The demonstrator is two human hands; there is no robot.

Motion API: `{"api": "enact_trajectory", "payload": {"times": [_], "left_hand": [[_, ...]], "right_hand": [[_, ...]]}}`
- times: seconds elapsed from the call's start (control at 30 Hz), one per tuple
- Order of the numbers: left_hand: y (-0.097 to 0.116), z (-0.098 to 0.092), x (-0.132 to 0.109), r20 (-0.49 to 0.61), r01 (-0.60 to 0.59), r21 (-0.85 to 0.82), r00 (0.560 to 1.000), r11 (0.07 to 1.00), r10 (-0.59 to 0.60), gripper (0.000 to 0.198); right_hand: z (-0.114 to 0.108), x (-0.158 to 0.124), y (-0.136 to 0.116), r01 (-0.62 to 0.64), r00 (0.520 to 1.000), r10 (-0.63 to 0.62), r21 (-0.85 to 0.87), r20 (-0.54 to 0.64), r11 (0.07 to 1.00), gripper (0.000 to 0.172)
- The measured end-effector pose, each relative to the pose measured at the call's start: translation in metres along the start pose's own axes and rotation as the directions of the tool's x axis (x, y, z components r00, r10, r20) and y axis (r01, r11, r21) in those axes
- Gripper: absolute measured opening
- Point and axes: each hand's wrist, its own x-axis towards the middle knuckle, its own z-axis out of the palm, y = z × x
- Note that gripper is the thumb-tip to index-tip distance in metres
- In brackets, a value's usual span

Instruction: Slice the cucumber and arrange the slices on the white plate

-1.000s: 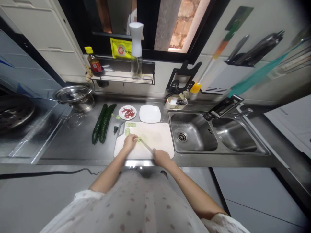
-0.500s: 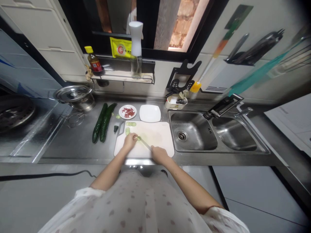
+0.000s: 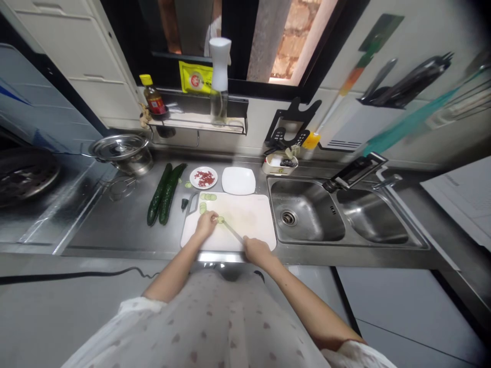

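Note:
On the white cutting board (image 3: 253,209), my right hand (image 3: 257,252) is closed round the handle of a knife (image 3: 233,232), whose blade points up and left. At the blade's tip lies a cucumber slice (image 3: 220,220). Right beside that slice is my left hand (image 3: 207,224), its fingers pinched together; what is between them is too small to make out. Several cut slices (image 3: 208,197) rest at the board's upper left. Two whole cucumbers (image 3: 166,197) lie on the counter to the left, and a dark green end piece (image 3: 184,203) sits near the board's handle.
Behind the board stand a plate with red pieces (image 3: 197,182) and a white square plate (image 3: 238,181). A double sink (image 3: 307,214) is at the right. A lidded steel pot (image 3: 132,158) and a wire rack (image 3: 121,188) are at the left.
The knife and my right hand have shifted slightly right and down. The slice by the blade's tip shows more fully now. My left hand has hardly moved.

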Motion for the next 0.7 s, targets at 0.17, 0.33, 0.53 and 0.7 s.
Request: {"api": "enact_trajectory", "payload": {"times": [0.17, 0.33, 0.53, 0.7], "left_hand": [[0.001, 0.0, 0.0, -0.004, 0.011, -0.01, 1.0, 1.0, -0.011, 0.015], [0.001, 0.0, -0.001, -0.005, -0.003, -0.008, 1.0, 1.0, 0.003, 0.015], [0.001, 0.001, 0.0, 0.006, 0.012, -0.02, 1.0, 1.0, -0.011, 0.015], [0.001, 0.001, -0.001, 0.003, 0.003, -0.042, 1.0, 0.999, -0.003, 0.016]], "right_hand": [[-0.003, 0.0, -0.003, -0.01, 1.0, 0.01, -0.002, 0.018, 1.0, 0.031], [-0.013, 0.002, -0.011, -0.007, 1.0, 0.007, 0.01, 0.028, 1.0, 0.031], [-0.014, 0.004, -0.012, 0.003, 1.0, -0.003, 0.009, 0.005, 1.0, 0.031], [-0.015, 0.005, -0.012, 0.004, 1.0, -0.005, -0.014, -0.012, 1.0, 0.031]]}}
